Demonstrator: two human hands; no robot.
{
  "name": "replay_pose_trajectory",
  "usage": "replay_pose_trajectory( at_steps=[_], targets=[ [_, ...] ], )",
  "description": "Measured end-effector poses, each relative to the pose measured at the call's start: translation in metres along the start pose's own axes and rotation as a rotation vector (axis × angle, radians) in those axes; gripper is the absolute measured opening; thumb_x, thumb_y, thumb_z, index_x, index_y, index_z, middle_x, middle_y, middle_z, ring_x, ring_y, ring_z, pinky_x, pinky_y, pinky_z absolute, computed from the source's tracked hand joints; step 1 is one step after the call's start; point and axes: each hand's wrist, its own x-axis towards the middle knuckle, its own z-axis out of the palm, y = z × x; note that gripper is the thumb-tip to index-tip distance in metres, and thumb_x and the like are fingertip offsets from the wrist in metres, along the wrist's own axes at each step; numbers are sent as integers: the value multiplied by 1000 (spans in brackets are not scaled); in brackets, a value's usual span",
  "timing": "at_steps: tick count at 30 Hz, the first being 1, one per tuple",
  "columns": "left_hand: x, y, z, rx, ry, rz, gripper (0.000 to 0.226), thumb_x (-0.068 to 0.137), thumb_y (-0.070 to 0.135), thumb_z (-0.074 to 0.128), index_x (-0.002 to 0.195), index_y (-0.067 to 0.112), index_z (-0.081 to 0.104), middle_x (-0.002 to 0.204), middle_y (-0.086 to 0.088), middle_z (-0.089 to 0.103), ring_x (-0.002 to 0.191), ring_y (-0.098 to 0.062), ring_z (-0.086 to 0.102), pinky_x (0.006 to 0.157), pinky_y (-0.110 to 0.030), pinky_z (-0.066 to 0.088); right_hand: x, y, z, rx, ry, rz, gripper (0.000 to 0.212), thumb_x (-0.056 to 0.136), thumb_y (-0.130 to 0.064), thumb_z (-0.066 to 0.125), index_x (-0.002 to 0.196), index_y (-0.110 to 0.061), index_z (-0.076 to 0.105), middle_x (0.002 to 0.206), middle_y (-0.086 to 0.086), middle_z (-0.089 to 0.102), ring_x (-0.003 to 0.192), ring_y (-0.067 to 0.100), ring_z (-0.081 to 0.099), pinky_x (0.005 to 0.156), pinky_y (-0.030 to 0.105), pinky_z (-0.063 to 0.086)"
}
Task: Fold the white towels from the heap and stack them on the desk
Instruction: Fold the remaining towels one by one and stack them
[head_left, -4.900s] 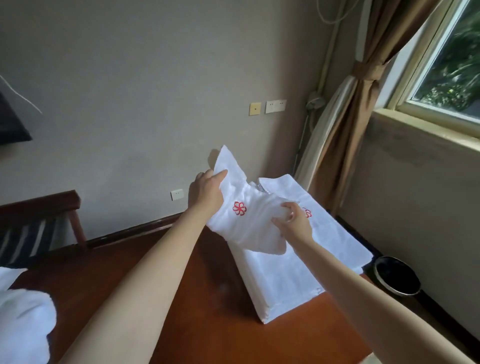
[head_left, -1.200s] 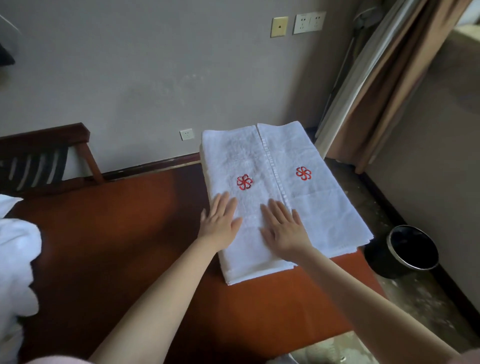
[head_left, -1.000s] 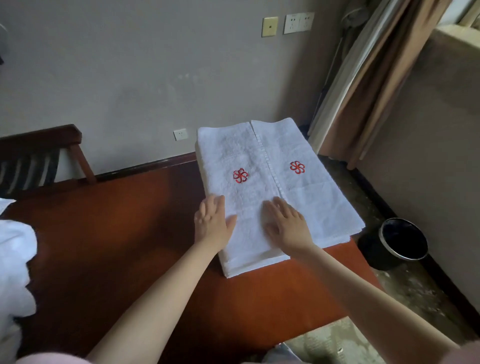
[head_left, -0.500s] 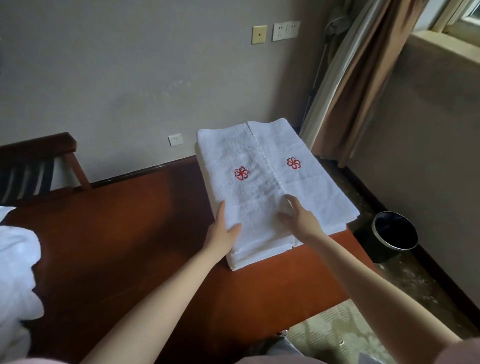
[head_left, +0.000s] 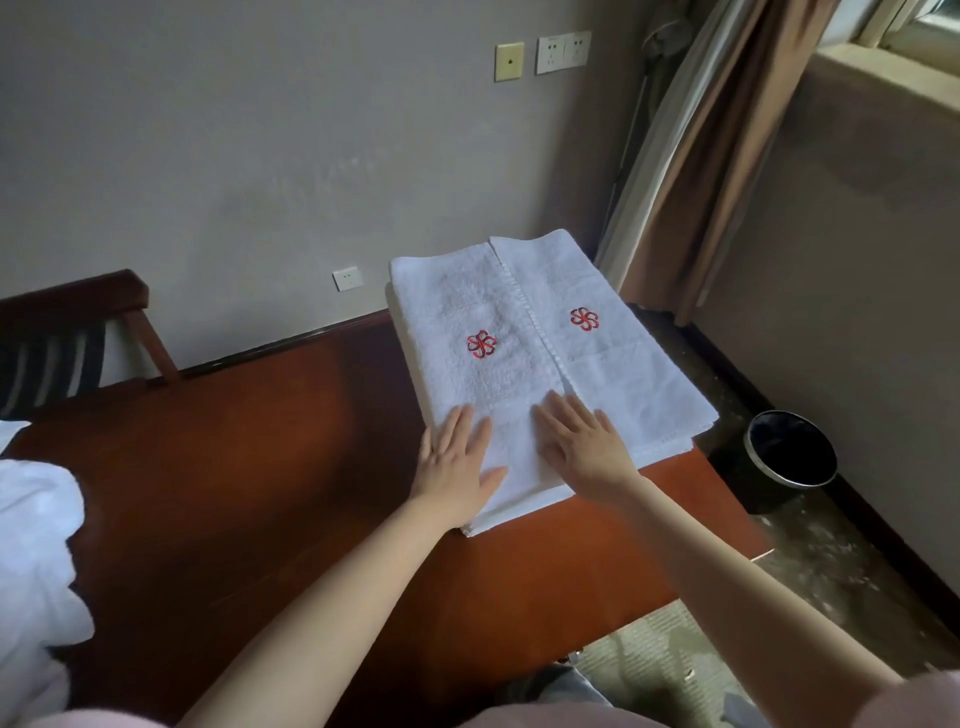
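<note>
Two piles of folded white towels lie side by side at the far right end of the reddish wooden desk (head_left: 249, 467). The left pile (head_left: 457, 322) and the right pile (head_left: 618, 364) each show a red flower emblem on top. My left hand (head_left: 454, 470) lies flat, fingers straight, on the near end of the left pile. My right hand (head_left: 584, 447) lies flat beside it on the same pile, close to the seam between the two piles. The heap of unfolded white towels (head_left: 34, 561) sits at the left edge of the view.
A black waste bin (head_left: 789, 457) stands on the floor right of the desk. A dark wooden chair (head_left: 72, 332) is at the back left against the wall. Brown curtains (head_left: 717, 156) hang in the right corner. The right pile overhangs the desk's right edge slightly.
Earlier I laid the folded towel on the left pile. Half a second ago my hands held the pile's near end at its sides; now both lie flat on top.
</note>
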Motion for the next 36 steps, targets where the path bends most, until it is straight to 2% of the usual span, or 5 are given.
replay_pose_trajectory(
  at_steps=[5,11,18,30,36],
  targets=[
    [1,-5,3,2,-82,26,69,97,56,26,153,25,-1,159,-4,-19,144,-19,-24,116,-52,-2,-5,2,4,69,56,12,52,101,-37,41,150,-22,32,160,-1,18,148,26,11,114,45,14],
    [0,-26,-30,-268,295,-3,39,97,33,50,129,13,57,143,-6,43,135,-24,34,109,-35,21,7,-35,-24,155,242,-33,34,94,-25,57,125,-13,62,142,10,48,137,30,36,107,46,34],
    [-31,-91,-76,-436,500,-145,29,96,20,53,118,3,64,127,-10,56,122,-26,45,103,-32,31,44,-134,-51,298,248,-111,27,94,-17,52,116,-12,66,117,5,65,112,24,55,89,37,46],
    [-178,-317,-82,-598,528,-479,20,96,17,51,113,15,62,112,-1,63,96,-9,54,78,-21,47,64,-399,-8,267,-119,-332,23,95,-22,50,110,-17,66,103,2,69,90,23,65,69,27,50],
    [-262,-413,-81,-556,573,-648,21,94,13,52,111,11,63,118,-5,62,109,-21,57,92,-29,48,82,-512,15,144,-322,-420,28,97,-27,50,123,-18,59,114,2,66,98,20,62,77,26,48]
  ],
)
